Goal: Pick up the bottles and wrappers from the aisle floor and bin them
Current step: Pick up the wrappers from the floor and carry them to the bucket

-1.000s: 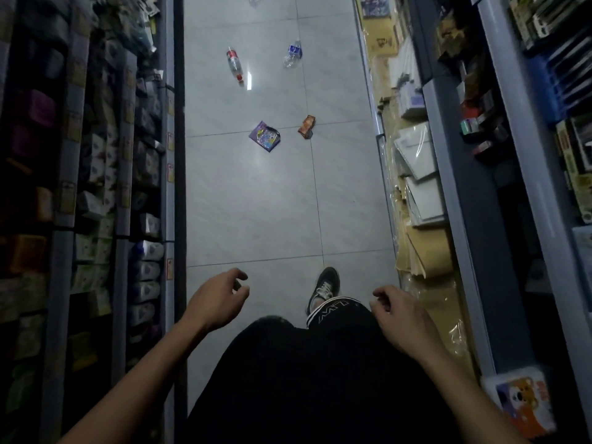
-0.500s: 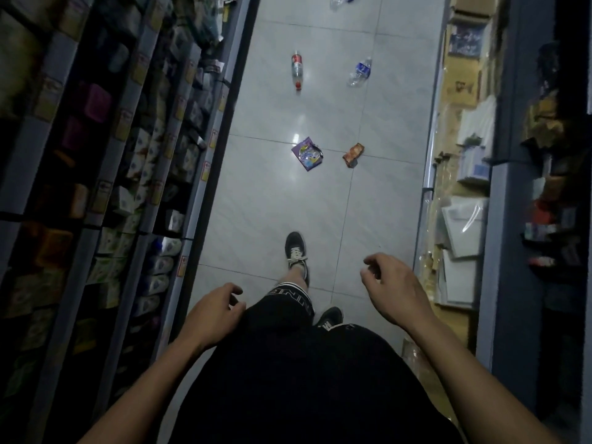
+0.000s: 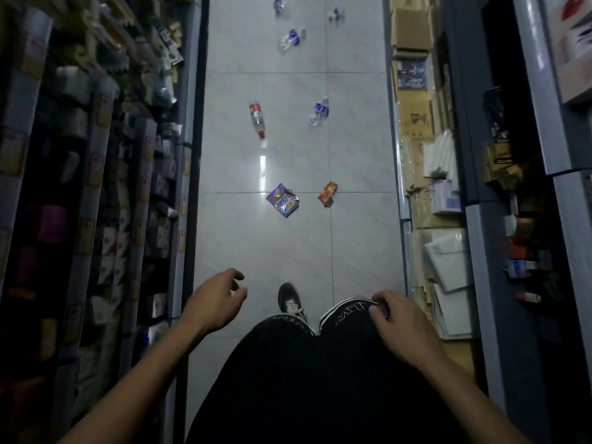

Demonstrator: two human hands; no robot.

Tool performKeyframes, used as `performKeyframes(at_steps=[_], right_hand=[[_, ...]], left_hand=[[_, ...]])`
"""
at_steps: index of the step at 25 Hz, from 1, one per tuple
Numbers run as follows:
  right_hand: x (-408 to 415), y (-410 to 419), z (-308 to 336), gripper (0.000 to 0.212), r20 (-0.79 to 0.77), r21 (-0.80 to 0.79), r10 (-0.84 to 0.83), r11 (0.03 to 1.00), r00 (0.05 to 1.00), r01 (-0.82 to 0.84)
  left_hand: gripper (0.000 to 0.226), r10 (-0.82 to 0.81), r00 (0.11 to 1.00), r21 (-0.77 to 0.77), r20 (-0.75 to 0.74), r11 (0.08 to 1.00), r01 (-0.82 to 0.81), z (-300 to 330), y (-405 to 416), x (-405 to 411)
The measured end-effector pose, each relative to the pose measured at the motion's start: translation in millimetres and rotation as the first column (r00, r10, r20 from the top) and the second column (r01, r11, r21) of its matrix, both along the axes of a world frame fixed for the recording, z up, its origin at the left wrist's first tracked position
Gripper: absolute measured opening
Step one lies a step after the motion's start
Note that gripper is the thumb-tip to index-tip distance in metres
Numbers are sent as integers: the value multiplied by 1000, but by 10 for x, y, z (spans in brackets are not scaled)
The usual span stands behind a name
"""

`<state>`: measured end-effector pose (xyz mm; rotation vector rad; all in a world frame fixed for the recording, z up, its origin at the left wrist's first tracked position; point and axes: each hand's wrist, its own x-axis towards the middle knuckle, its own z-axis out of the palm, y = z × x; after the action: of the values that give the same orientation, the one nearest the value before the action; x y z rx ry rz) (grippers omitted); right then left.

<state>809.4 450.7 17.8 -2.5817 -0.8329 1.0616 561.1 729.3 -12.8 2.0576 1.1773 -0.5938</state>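
- my left hand (image 3: 215,303) and right hand (image 3: 398,322), low in frame, loosely curled, hold nothing.
- purple wrapper (image 3: 283,200) and orange wrapper (image 3: 328,194) lie mid-frame on the aisle floor (image 3: 358,149).
- red-capped bottle (image 3: 258,119) and blue-labelled bottle (image 3: 318,111) lie above them.

Ahead of our hands we saw glossy pale floor tiles (image 3: 288,251), a crinkled shiny foil wrapper (image 3: 283,200), clear plastic bottles (image 3: 257,119), and, rightward, matt cardboard boxes (image 3: 410,30).
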Motion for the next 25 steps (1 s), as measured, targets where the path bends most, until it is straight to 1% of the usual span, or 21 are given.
performKeyframes(at_steps=[3,5,8,10,12,17,21,25], right_hand=[[278,95,-12,22,-12,-6,-78,997,997,78],[561,202,-69,25,-23,-7,-125,992,992,125],[1118,456,-175,27,-41,-5,-126,992,991,126],[1495,683,-205,25,-51,3,-116,993,992,117],[1825,944,-224,24,-69,10,-83,996,994,84],[2360,1762,-306,24,-117,31,99,995,988,-96],[2489,2452,-327,24,-122,21,175,985,977,-174],[2424,2882,-418,24,-125,-52,178,981,976,-186]], left_hand=[[41,-63,998,24,3,998,63,-4,395,493],[41,-93,996,28,1,995,93,-19,606,870],[40,-120,993,38,-15,992,120,-31,817,1350],[41,-95,995,34,-42,995,97,-1,899,1559],[42,-44,997,28,-67,999,46,46,949,1708],[43,78,992,-18,-94,997,-80,138,988,1836],[40,137,983,-77,-122,986,-147,88,1201,1790],[40,145,984,-121,-104,980,-157,-124,1745,1783]])
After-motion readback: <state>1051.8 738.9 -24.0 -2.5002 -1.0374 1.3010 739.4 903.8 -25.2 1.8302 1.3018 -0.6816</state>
